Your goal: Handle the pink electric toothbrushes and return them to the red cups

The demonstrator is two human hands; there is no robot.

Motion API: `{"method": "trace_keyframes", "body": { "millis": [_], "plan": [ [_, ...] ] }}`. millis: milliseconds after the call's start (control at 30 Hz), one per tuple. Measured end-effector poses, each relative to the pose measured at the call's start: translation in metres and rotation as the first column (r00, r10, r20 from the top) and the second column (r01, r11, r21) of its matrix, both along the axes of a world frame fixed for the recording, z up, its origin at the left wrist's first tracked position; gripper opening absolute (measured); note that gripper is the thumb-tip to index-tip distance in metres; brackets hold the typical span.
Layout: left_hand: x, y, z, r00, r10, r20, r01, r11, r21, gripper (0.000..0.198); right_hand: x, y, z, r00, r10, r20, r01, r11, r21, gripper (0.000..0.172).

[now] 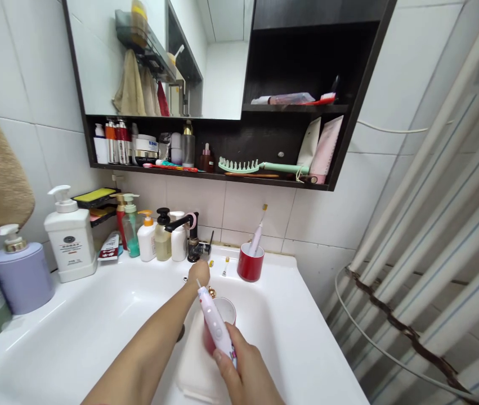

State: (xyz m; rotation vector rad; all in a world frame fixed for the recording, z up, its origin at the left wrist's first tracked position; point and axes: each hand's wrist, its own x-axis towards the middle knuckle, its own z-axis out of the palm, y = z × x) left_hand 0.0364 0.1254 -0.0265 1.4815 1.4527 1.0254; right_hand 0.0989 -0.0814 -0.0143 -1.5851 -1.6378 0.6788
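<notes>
We count 2 hands over a white basin. The right hand has its grip closed around the lower body of 1 white-and-pink electric toothbrush, which tilts up towards 11 o'clock; a small print on it is too small to read. Just behind the toothbrush is 1 red cup with a white inside, and we cannot tell what bears it. The left hand reaches in from 8 o'clock, fingers curled, just beside the toothbrush tip; we cannot tell whether it holds anything.

At 12 o'clock on the desk stands 1 more red cup with 1 upright pink-and-white toothbrush in it. Near it, 2 small brush heads stand on the desk, near 1 black tap. Beside the tap at 11 o'clock we count 5 bottles in a row. At 10 o'clock stand 1 large white pump bottle, whose label is too small to read, and 1 lilac pump bottle. Above, 1 green comb lies on a dark shelf. At 3 o'clock hangs 1 striped shower curtain.
</notes>
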Motion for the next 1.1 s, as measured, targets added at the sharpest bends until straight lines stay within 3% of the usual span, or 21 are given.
{"method": "trace_keyframes", "body": {
  "millis": [100, 233, 300, 367, 433, 467, 833, 1100],
  "plan": [
    [-0.012, -0.013, 0.007, 0.98, 0.023, 0.199, -0.007, 0.997, -0.078, 0.029, 0.0, -0.001, 0.008, 1.0, -0.007, -0.026, 0.007, 1.0, 0.0, 0.029],
    [-0.028, -0.045, 0.02, 0.89, 0.038, 0.454, 0.03, 0.989, -0.142, 0.01, 0.001, -0.002, 0.015, 0.995, 0.004, -0.104, -0.011, 0.998, -0.064, 0.026],
    [-0.035, -0.063, 0.026, 0.777, 0.055, 0.627, 0.052, 0.987, -0.152, 0.007, 0.0, -0.003, 0.014, 0.986, 0.035, -0.165, -0.055, 0.991, -0.119, 0.026],
    [-0.04, -0.076, 0.03, 0.59, 0.084, 0.803, 0.103, 0.979, -0.178, 0.007, -0.002, -0.003, 0.012, 0.973, 0.068, -0.218, -0.104, 0.982, -0.159, 0.026],
    [-0.043, -0.084, 0.033, 0.431, 0.126, 0.893, 0.147, 0.967, -0.208, 0.008, -0.006, -0.003, 0.008, 0.967, 0.079, -0.243, -0.128, 0.973, -0.191, 0.026],
    [-0.044, -0.085, 0.033, 0.403, 0.146, 0.904, 0.153, 0.962, -0.224, 0.009, -0.008, -0.003, 0.007, 0.967, 0.076, -0.243, -0.128, 0.97, -0.205, 0.026],
    [-0.045, -0.082, 0.027, 0.4, 0.133, 0.907, 0.165, 0.963, -0.214, 0.013, -0.007, 0.001, -0.003, 0.97, 0.051, -0.239, -0.103, 0.973, -0.208, 0.027],
    [-0.04, -0.089, 0.031, 0.415, 0.162, 0.895, 0.129, 0.963, -0.235, 0.009, -0.01, -0.002, 0.003, 0.964, 0.046, -0.263, -0.111, 0.965, -0.237, 0.025]
  ]
}}
